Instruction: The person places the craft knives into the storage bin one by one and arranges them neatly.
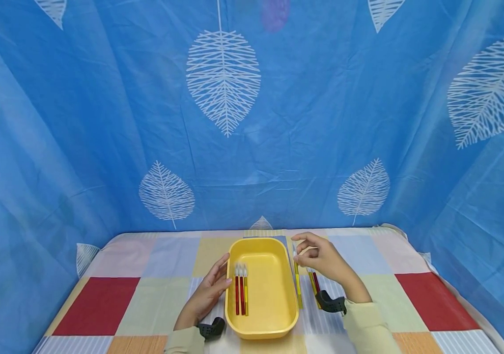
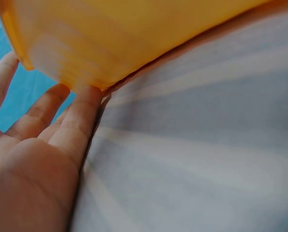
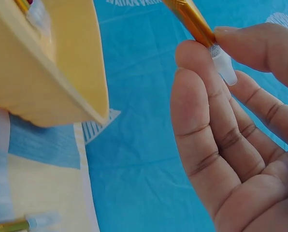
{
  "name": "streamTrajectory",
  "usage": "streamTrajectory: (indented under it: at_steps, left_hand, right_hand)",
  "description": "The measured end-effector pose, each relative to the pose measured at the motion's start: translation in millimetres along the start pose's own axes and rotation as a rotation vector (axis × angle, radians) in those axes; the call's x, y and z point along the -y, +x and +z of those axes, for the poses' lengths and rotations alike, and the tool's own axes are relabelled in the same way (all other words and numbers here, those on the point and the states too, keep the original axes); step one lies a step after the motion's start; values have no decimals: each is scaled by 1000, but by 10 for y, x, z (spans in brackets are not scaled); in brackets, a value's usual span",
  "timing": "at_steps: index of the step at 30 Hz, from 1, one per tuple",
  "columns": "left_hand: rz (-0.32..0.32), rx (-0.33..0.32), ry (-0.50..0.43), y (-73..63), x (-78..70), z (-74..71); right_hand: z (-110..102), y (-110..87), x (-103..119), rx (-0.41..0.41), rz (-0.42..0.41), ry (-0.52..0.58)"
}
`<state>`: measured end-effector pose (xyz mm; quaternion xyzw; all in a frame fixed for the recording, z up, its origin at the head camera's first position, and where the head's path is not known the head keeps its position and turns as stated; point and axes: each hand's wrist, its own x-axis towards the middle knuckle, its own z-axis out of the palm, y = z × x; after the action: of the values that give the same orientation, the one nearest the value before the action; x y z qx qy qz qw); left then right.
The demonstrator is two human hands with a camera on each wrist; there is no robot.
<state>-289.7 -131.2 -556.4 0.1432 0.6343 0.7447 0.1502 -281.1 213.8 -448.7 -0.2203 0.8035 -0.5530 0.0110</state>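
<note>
My right hand (image 1: pixel 318 253) is just right of the yellow tray (image 1: pixel 274 328). Its thumb and fingertips pinch a gold craft knife (image 3: pixel 194 21) near the knurled collar, and the clear cap points away from me. Along the tray's left wall lies my left hand (image 1: pixel 210 290). Its fairly straight fingers (image 2: pixel 79 121) touch the outer wall, and the thumb reaches the rim. Inside the tray at the left, red craft knives (image 1: pixel 237 295) and a gold one (image 1: pixel 246 297) lie side by side, caps toward the far end.
Under my right wrist a gold craft knife (image 1: pixel 311 281) and a red one (image 1: pixel 316 281) lie on the checked cloth (image 1: pixel 159 305), partly hidden. A blue curtain (image 1: pixel 278 147) with white leaf prints hangs behind the table and at both sides.
</note>
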Motion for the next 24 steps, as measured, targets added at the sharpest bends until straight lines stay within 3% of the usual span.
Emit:
streamTrajectory:
  at_steps: [10, 24]
  left_hand:
    - [27, 64, 33, 73, 16, -106]
    - [23, 63, 19, 99, -12, -137]
  right_hand:
    - [156, 156, -15, 13, 12, 40]
    - [377, 303, -40, 38, 59, 56]
